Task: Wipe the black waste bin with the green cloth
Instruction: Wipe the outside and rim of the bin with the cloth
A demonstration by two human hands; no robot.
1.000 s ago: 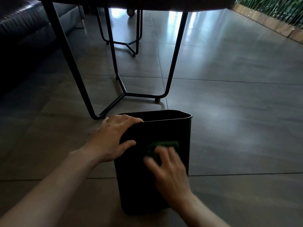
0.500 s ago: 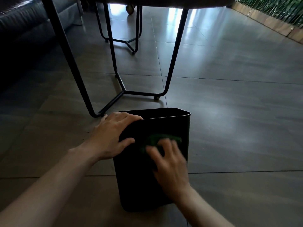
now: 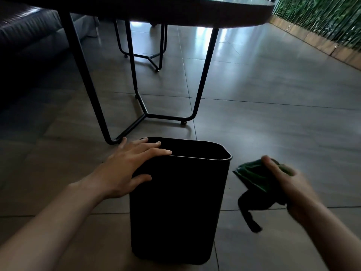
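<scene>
The black waste bin (image 3: 179,202) stands upright on the tiled floor in front of me, its opening facing up. My left hand (image 3: 129,167) lies flat over the bin's near left top corner, fingers spread along the rim and thumb on the side wall. Off to the right of the bin, my right hand (image 3: 289,184) grips the green cloth (image 3: 252,177), bunched up, with a dark end hanging down. The cloth is clear of the bin.
A round table (image 3: 195,14) on thin black metal legs (image 3: 203,75) stands just behind the bin; its base frame nearly reaches the bin's far left corner. A dark sofa (image 3: 25,42) is at the far left. A green plant wall (image 3: 322,18) runs along the right.
My right hand has pulled the green cloth off the bin's near wall and swung it out to the right. My left hand stays on the rim. The view has tilted up.
</scene>
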